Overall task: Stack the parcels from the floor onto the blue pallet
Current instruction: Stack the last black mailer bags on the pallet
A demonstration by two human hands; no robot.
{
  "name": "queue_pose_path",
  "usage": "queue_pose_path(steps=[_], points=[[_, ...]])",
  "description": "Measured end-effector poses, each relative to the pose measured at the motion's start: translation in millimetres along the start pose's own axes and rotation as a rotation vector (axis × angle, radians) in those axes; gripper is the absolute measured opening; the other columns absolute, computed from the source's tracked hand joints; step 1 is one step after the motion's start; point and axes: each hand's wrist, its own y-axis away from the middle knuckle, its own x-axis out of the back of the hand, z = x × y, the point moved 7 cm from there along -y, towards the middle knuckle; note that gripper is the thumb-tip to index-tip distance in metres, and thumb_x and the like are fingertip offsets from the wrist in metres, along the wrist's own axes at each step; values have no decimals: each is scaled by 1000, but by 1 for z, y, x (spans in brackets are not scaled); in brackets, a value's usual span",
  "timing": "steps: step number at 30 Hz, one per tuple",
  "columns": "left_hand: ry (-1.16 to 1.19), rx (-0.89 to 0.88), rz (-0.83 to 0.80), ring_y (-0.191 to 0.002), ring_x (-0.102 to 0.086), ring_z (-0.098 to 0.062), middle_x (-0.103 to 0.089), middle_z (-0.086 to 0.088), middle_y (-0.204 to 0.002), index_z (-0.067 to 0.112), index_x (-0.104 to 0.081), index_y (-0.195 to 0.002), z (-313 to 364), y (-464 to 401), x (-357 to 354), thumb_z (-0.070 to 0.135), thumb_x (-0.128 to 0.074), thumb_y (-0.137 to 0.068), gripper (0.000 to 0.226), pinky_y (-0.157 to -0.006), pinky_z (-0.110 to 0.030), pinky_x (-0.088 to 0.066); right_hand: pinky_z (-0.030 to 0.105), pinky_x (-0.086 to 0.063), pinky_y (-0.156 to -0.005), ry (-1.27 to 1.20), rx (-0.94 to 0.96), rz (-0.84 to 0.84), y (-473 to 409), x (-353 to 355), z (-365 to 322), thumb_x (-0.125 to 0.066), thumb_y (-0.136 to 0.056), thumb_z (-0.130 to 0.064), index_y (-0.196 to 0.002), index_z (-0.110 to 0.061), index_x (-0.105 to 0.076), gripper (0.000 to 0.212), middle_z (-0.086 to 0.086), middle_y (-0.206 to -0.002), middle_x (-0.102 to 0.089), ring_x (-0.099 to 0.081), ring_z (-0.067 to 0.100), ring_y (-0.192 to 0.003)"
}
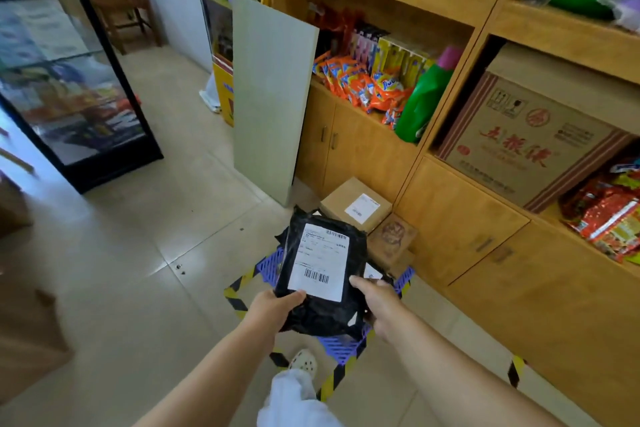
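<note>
A black plastic parcel [322, 312] with a white shipping label is held over the blue pallet [337, 347], which lies on the floor inside yellow-black tape. My left hand [272, 307] grips its near left edge, thumb on top. My right hand [375, 302] holds its right side. Beyond the pallet a brown cardboard box [353, 203] with a white label and a smaller printed brown box [393, 241] sit against the cabinet. Whether these boxes rest on the pallet or the floor is hidden by the black parcel.
A wooden shelf unit [460, 211] full of goods rises to the right. A pale board [270, 100] leans against it. A glass display case [65, 80] stands at left. Brown cartons [27, 333] fill the left edge. My foot [303, 362] is beside the pallet.
</note>
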Motion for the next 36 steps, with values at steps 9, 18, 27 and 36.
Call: queue_pose_path(steps=[9, 18, 27, 36], points=[[-5, 124, 26, -86, -70, -29, -74, -11, -93, 8, -66, -101, 70, -130, 40, 23, -71, -83, 24, -91, -43, -53, 43, -57, -78, -79, -74, -116, -109, -85, -62, -69, -84, -8, -102, -8, -57, 22, 17, -98, -69, -68, 32, -87], [-121, 220, -51, -79, -66, -28, -69, -12, -83, 6, -65, -91, 111, -235, 28, 8, -63, -88, 4, -81, -39, -53, 49, -51, -91, -146, -195, 46, -192, -86, -87, -79, -74, -17, -98, -7, -57, 34, 15, -97, -69, -66, 32, -93], [-244, 354, -218, -56, -51, -16, -52, -7, -66, 6, -56, -89, 117, -362, 13, -4, -46, -93, 15, -51, -23, -40, 51, -56, -82, -220, -340, 391, -263, -58, -39, -78, -75, -13, -100, -5, -65, 29, 16, -90, -72, -69, 33, -83], [-1041, 9, -356, -95, -60, -15, -58, -4, -124, 20, -50, -131, 102, -488, 4, 14, -54, -89, 43, -74, -23, -44, 48, -53, -81, -75, -397, 603, -360, -65, -2, -75, -80, -19, -106, -8, -51, 37, 12, -95, -60, -61, 34, -85]])
